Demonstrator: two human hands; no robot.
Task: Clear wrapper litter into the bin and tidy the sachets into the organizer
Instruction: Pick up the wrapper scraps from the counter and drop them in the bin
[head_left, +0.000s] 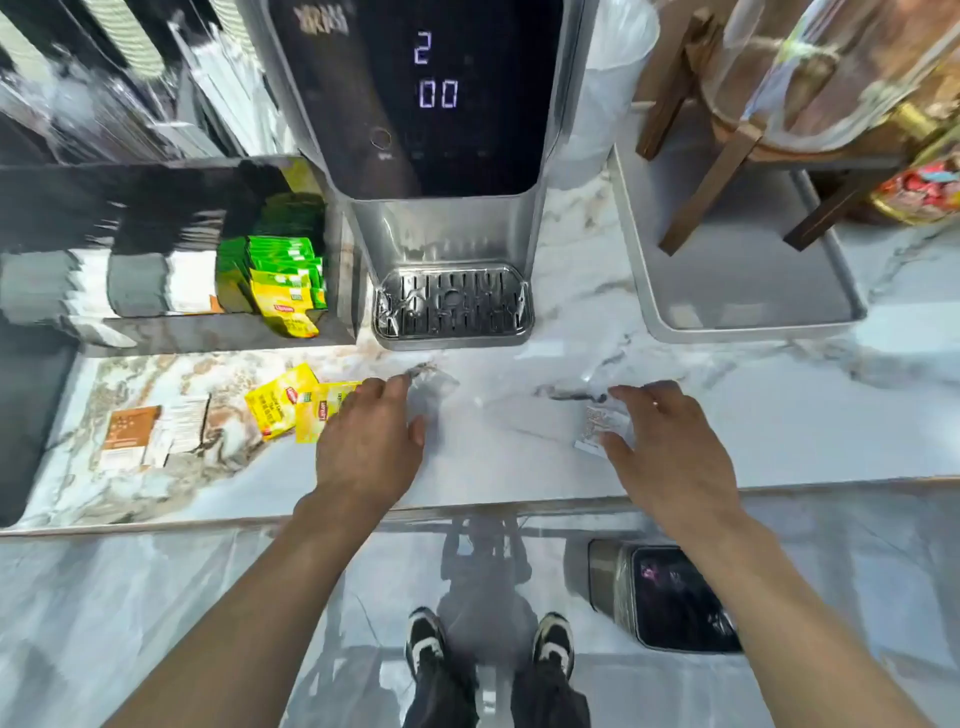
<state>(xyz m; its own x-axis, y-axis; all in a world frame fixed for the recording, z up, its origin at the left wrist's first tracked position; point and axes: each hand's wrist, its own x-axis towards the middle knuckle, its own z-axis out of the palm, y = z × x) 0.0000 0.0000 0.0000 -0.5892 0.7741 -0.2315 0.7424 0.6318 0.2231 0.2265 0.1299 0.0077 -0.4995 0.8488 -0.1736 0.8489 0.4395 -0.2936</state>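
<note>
My left hand (370, 439) hovers over the marble counter with fingers spread, its fingertips at a clear crumpled wrapper (431, 387). My right hand (660, 441) reaches over a small clear wrapper with printing (597, 423), fingers apart and touching it. Two yellow tea sachets (291, 405) lie just left of my left hand. Further left lie a brown-and-white sachet (130, 434) and a white one (179, 423). The organizer (218, 332) at the back left holds green and yellow sachets (283, 280). The bin (670, 597) stands on the floor below the counter, at the right.
A water dispenser (431, 130) with a drip tray (454, 306) stands at the back centre. A grey tray (727, 306) carrying a wooden stand with a glass jar sits at the back right. The counter's front edge (467, 506) runs across below my hands.
</note>
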